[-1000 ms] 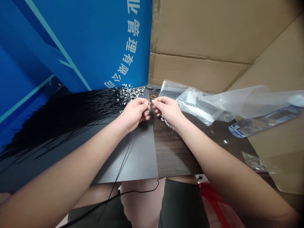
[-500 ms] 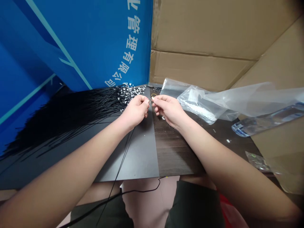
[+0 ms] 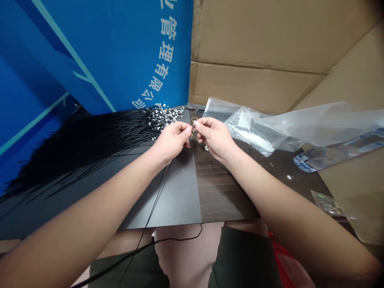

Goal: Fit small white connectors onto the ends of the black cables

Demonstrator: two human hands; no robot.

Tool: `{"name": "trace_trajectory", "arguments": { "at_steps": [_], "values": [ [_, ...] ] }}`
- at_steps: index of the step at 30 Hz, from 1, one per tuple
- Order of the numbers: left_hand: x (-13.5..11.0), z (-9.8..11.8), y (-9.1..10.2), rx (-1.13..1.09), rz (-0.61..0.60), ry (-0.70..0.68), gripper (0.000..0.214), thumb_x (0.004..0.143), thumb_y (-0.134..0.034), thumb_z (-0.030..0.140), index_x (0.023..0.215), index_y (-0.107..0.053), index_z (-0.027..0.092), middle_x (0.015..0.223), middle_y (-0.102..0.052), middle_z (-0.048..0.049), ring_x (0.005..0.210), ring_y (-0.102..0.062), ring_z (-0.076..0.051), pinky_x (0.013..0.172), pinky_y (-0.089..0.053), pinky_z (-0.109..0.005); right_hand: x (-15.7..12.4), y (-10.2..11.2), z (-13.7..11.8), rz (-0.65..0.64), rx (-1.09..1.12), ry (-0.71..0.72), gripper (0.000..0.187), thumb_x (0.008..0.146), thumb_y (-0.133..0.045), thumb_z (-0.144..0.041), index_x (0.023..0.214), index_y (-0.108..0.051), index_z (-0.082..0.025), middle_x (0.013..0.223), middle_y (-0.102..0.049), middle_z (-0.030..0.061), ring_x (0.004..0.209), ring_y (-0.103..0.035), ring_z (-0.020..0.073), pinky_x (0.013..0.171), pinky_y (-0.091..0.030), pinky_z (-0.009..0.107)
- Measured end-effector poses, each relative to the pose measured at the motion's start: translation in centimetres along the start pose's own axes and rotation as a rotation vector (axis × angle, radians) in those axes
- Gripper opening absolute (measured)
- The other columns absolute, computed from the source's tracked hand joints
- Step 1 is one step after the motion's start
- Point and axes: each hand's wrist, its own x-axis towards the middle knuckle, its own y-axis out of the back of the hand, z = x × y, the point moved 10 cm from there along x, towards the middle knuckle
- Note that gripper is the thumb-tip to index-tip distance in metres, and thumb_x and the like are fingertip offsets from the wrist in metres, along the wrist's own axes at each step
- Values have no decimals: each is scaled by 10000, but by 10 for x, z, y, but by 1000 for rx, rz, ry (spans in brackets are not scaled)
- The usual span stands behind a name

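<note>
The left hand (image 3: 174,138) has thumb and forefinger pinched together on a thin black wire (image 3: 146,227); the wire's upper end is lost among the fingertips, while its length drops from under the hand, over the near edge of the counter (image 3: 223,196). The right hand (image 3: 216,134), just beside it, has its fingertips closed on a tiny white piece (image 3: 195,123), whose outline blurs into the thumbnail. Whether wire and piece touch cannot be told.

A yellow ring (image 3: 193,119) lies just beyond, partly covered by the right hand, and a few white bits (image 3: 207,148) show below its fingers. At far left spreads a heap of black wires (image 3: 75,148), too dense to separate; the left forearm covers some of the near side. Their white tips (image 3: 162,116) crowd near the left hand.

To the right, glare and folds in a clear bag (image 3: 250,134) obscure its white contents. A bluish clear plastic container (image 3: 312,160) is cut off by the right edge, and the contents of a small packet (image 3: 327,203) are unreadable.
</note>
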Motion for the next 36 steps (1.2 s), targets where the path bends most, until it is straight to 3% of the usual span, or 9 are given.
{"name": "trace_trajectory", "arguments": {
  "at_steps": [7,12,21,30,36],
  "values": [
    [-1,-3,2,-85,45,113,163,945,-623,144,785,-606,172,628,-555,27,548,-528,-88,588,-437,-220,0,3,-1,40,-17,-31,175,967,-710,-147,795,-680,-168,724,-635,-23,584,-520,69,543,-414,227],
    [-1,0,2,-70,27,76,196,956,-661,231,780,-586,187,640,-554,27,553,-520,-89,560,-414,-214,-1,4,0,39,-25,-35,156,959,-713,-155,808,-679,-171,737,-628,-22,599,-525,73,556,-428,230],
    [4,-1,6,-60,64,23,109,880,-629,177,775,-607,195,641,-543,35,537,-493,-98,552,-422,-242,0,3,0,20,-26,-25,153,946,-738,-191,808,-674,-175,757,-630,-13,612,-521,81,569,-430,241],
    [0,11,8,47,85,-47,108,911,-624,205,804,-612,196,626,-546,30,556,-485,-115,557,-391,-258,-3,-5,4,-48,-7,-63,153,889,-789,-224,787,-686,-175,748,-632,-16,597,-525,74,556,-421,235],
    [-1,12,4,22,74,-40,133,919,-586,172,790,-610,200,613,-525,37,547,-461,-115,555,-376,-268,-6,-6,0,-48,4,-55,156,939,-724,-178,788,-685,-163,747,-618,-13,597,-518,76,564,-415,240]
  ]
}}
